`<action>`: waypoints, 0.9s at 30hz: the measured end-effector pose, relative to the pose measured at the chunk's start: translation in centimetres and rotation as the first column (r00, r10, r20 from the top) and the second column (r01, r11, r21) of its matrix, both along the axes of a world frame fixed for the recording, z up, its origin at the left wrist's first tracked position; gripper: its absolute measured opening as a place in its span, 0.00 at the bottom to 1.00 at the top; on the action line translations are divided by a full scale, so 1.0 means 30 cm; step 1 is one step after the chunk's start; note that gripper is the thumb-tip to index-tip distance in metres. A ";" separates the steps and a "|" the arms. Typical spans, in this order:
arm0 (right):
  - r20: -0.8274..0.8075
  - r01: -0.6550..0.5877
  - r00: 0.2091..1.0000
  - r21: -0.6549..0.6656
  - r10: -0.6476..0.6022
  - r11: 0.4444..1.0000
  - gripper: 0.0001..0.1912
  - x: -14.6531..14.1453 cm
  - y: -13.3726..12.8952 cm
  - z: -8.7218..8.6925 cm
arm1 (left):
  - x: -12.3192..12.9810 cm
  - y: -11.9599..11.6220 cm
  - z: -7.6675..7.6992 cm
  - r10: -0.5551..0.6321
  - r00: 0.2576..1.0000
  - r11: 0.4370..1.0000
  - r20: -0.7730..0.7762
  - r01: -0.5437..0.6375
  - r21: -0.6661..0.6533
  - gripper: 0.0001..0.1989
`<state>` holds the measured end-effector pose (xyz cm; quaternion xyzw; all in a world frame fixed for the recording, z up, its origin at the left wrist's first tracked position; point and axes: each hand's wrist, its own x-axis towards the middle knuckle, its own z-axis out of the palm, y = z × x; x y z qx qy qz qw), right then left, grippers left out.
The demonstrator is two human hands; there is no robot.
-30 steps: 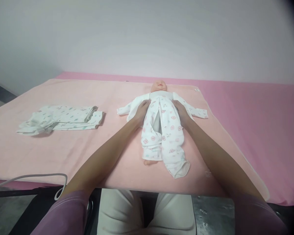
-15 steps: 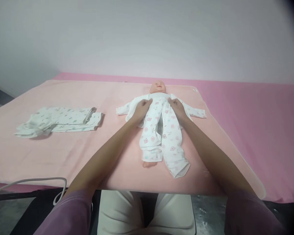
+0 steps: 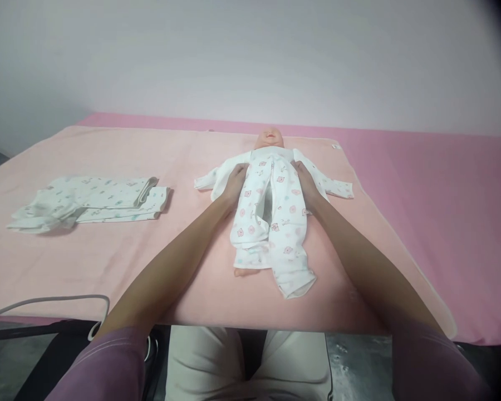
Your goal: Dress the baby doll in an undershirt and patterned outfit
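Observation:
A baby doll (image 3: 270,137) lies on its back with its head toward the wall, in a white long-sleeved top (image 3: 225,174) with its arms spread. White patterned baby trousers (image 3: 290,209) cover its body from the chest down. My left hand (image 3: 236,181) grips the trousers' left edge near the waist, its fingertips partly hidden by the cloth. On the opposite edge, my right hand (image 3: 307,181) is closed on the same trousers. A foot (image 3: 246,272) pokes out of the left trouser leg; the right leg's cuff shows no foot.
Folded white patterned baby clothes (image 3: 104,195) lie to the left on a peach mat (image 3: 183,250). The mat covers part of a pink sheet (image 3: 434,211) against a pale wall. A white cable (image 3: 67,299) curves over the front left edge.
The trousers' waist is higher up on the doll's chest. Both hands have shifted outward to the sides of the waist, and their thumbs no longer show on top. The view has tilted slightly.

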<state>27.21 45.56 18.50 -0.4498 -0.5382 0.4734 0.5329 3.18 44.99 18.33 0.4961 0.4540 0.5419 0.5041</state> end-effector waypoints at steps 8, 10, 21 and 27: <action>0.171 0.121 0.975 0.139 -0.144 0.983 0.33 0.011 0.034 -0.017 | 0.014 0.067 -0.007 0.060 0.994 0.998 -0.094 -0.059 0.008 0.16; 0.196 0.183 0.961 0.087 -0.197 0.979 0.32 0.005 0.046 -0.018 | 0.021 0.070 0.006 0.039 0.996 0.999 -0.080 -0.041 -0.029 0.13; 0.717 -0.391 0.697 0.396 -0.014 0.831 0.09 0.002 -0.583 0.272 | -0.093 -0.517 0.159 0.112 0.774 0.962 -0.624 0.073 0.263 0.14; 0.936 -0.542 0.303 0.325 -0.181 0.775 0.14 -0.062 -0.854 0.063 | -0.122 -0.892 0.028 0.115 0.619 0.966 -0.777 0.112 0.233 0.13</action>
